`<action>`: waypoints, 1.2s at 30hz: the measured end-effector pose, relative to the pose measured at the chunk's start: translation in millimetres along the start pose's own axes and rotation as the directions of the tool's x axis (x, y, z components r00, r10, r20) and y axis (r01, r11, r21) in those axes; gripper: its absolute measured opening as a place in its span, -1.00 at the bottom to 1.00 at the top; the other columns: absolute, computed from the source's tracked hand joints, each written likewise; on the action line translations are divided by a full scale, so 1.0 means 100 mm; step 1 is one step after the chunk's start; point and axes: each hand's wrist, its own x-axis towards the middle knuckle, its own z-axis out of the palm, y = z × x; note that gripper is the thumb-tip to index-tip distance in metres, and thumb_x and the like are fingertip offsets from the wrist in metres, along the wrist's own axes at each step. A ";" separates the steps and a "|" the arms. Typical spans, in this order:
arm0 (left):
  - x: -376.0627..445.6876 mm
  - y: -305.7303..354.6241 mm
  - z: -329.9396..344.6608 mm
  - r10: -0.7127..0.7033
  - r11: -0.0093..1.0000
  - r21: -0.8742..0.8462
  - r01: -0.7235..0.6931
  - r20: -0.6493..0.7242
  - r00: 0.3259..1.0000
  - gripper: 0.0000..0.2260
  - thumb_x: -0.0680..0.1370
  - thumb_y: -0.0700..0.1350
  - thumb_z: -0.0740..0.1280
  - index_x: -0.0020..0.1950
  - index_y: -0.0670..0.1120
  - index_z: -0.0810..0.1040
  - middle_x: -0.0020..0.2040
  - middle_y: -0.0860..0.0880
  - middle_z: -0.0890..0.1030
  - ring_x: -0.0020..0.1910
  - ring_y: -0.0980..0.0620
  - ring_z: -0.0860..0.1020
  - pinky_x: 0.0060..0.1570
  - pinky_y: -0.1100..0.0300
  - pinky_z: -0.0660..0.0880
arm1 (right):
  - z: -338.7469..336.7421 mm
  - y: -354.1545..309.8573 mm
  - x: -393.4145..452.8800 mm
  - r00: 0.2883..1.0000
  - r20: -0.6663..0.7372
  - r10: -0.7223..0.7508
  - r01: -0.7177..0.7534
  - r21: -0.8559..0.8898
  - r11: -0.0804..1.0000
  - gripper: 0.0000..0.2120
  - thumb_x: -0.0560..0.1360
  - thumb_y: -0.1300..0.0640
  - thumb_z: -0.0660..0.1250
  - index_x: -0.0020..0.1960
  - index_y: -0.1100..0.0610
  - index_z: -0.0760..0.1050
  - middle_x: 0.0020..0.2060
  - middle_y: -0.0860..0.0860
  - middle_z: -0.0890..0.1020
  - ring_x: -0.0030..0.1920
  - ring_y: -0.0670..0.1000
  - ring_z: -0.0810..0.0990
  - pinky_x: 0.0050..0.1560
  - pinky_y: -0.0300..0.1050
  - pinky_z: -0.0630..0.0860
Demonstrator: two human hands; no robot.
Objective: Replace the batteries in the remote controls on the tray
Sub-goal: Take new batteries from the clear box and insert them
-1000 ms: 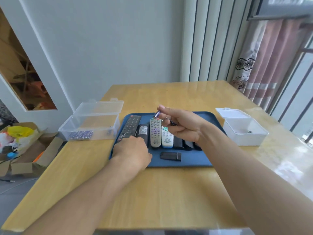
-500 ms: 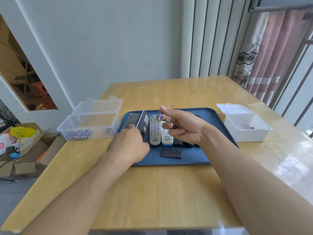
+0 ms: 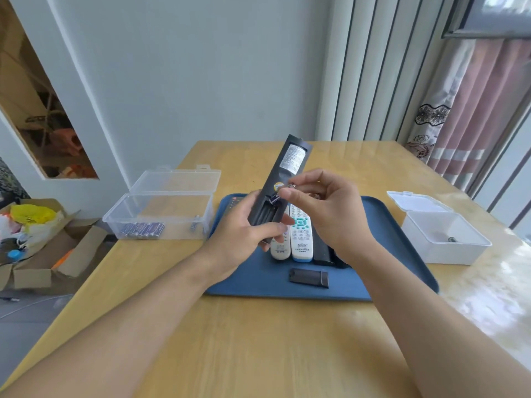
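Observation:
My left hand (image 3: 244,234) grips a long black remote (image 3: 283,179), lifted above the blue tray (image 3: 402,254) with its back toward me and its battery bay open. My right hand (image 3: 324,214) pinches a small purple battery (image 3: 275,199) at the top of that bay; another battery shows between its fingers. On the tray lie two white remotes (image 3: 300,237), a dark remote (image 3: 323,251) partly hidden by my right wrist, another black remote (image 3: 233,203) behind my left hand, and a loose black battery cover (image 3: 309,277).
A clear plastic box (image 3: 161,216) with its lid open stands left of the tray and holds several purple batteries (image 3: 142,229). A white box (image 3: 445,239) at the right holds one small battery. Cardboard boxes with clutter sit on the floor at far left.
My left hand has lifted the black remote off the tray and tilted it upright. My right hand has brought the battery to the open bay.

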 end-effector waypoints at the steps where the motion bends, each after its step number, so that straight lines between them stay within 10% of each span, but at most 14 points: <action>1: 0.00 -0.02 -0.03 -0.002 1.000 -0.015 0.002 0.017 1.000 -0.53 0.45 -0.25 0.44 0.34 -0.04 0.47 0.02 -0.08 0.71 -0.17 0.03 0.58 -0.32 0.20 0.42 | 0.02 0.00 0.00 1.000 -0.014 -0.009 0.009 -0.024 1.000 -0.84 0.37 0.08 0.60 -0.15 -0.01 0.64 -0.19 -0.09 0.74 -0.14 -0.04 0.69 0.07 0.08 0.58; 4: -0.01 -0.04 -0.10 -0.037 0.984 -0.172 0.049 0.071 0.997 -0.59 0.48 -0.16 0.31 0.33 -0.08 0.46 0.06 -0.07 0.69 -0.15 -0.02 0.58 -0.33 0.16 0.37 | 0.04 -0.01 -0.01 0.999 -0.006 -0.032 0.031 -0.105 0.994 -0.84 0.34 0.03 0.60 -0.12 -0.02 0.67 -0.20 -0.12 0.74 -0.26 0.09 0.61 -0.14 0.03 0.55; 8: -0.04 -0.06 -0.13 -0.075 0.942 -0.317 0.108 0.115 0.991 -0.71 0.68 -0.05 0.04 0.22 -0.06 0.51 0.00 -0.07 0.70 -0.15 -0.12 0.57 -0.47 0.14 0.33 | 0.04 0.02 -0.04 0.999 0.035 -0.038 0.042 -0.125 0.991 -0.86 0.39 0.15 0.58 -0.07 0.09 0.69 -0.28 -0.12 0.73 -0.50 -0.20 0.44 -0.37 -0.36 0.34; 17: -0.05 -0.14 -0.12 -0.096 0.927 -0.352 0.131 0.114 0.989 -0.69 0.73 -0.02 0.06 0.32 -0.17 0.42 0.06 -0.16 0.59 -0.10 -0.09 0.63 -0.42 0.10 0.51 | 0.16 0.12 -0.10 0.991 0.116 -0.063 0.098 -0.328 0.940 -0.84 0.36 0.07 0.60 -0.09 -0.11 0.71 -0.27 -0.11 0.66 -0.46 -0.16 0.35 -0.37 -0.33 0.37; 21: -0.08 -0.11 -0.09 -0.128 0.902 -0.401 0.162 0.111 0.986 -0.68 0.73 -0.07 0.10 0.43 -0.19 0.38 0.10 -0.10 0.61 -0.02 -0.06 0.62 -0.15 -0.06 0.62 | 0.21 0.12 -0.10 0.993 0.093 -0.071 0.103 -0.411 0.906 -0.70 0.29 -0.03 0.64 -0.03 -0.15 0.65 -0.30 -0.17 0.50 -0.43 -0.11 0.35 -0.20 0.11 0.64; 26: -0.07 -0.12 -0.11 -0.186 0.876 -0.445 0.186 0.044 0.982 -0.72 0.70 -0.14 0.19 0.41 -0.13 0.43 0.12 -0.15 0.62 -0.08 -0.06 0.65 -0.08 -0.15 0.66 | 0.27 0.05 -0.08 0.990 0.089 -0.112 0.143 -0.592 0.793 -0.47 0.19 -0.15 0.65 0.04 -0.14 0.45 -0.29 -0.21 0.43 -0.37 -0.20 0.42 -0.31 -0.15 0.30; 33: -0.07 -0.12 -0.18 -0.283 0.788 -0.565 0.246 0.023 0.959 -0.75 0.68 -0.14 0.17 0.31 -0.18 0.48 -0.28 -0.04 0.60 -0.19 -0.10 0.67 -0.39 0.07 0.61 | 0.48 -0.28 0.18 0.928 0.358 0.102 0.251 -0.804 0.539 -0.42 0.19 -0.22 0.62 0.09 -0.20 0.42 -0.21 -0.10 0.48 -0.33 -0.12 0.41 -0.26 -0.06 0.41; 36: -0.08 -0.11 -0.19 -0.283 0.753 -0.602 0.265 0.068 0.957 -0.72 0.68 -0.15 0.12 0.31 -0.18 0.50 -0.05 -0.11 0.66 -0.20 -0.09 0.67 -0.41 0.10 0.60 | 0.59 -0.63 0.36 0.872 0.457 0.175 0.269 -0.747 0.608 -0.56 0.27 -0.33 0.50 0.05 -0.21 0.48 -0.26 -0.16 0.48 -0.38 -0.18 0.40 -0.35 -0.30 0.33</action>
